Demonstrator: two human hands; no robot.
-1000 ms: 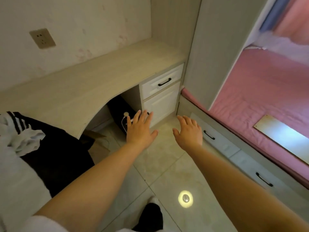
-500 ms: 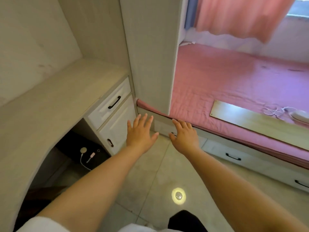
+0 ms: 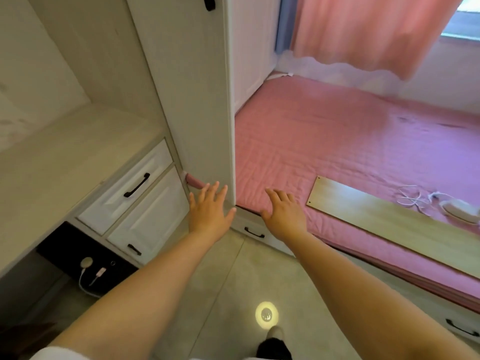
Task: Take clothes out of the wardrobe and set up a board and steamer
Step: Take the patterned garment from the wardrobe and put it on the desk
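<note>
A tall pale wardrobe stands straight ahead with its door shut and a black handle at the top edge of the view. My left hand is stretched out empty, fingers spread, in front of the wardrobe's lower corner. My right hand is also empty and spread, over the edge of the pink bed. A long light wooden board lies flat on the bed to the right. Beside it rests a white corded device with a coiled cable. No clothes are in view.
A pale desk with two white drawers stands at the left, a dark box with a white cable beneath it. Drawers run under the bed. A pink curtain hangs at the back. The floor is tiled.
The view has swung right, from the desk and the dark clothes pile on it to the wardrobe and bed. Both hands stay stretched out, empty, now near the wardrobe's lower corner.
</note>
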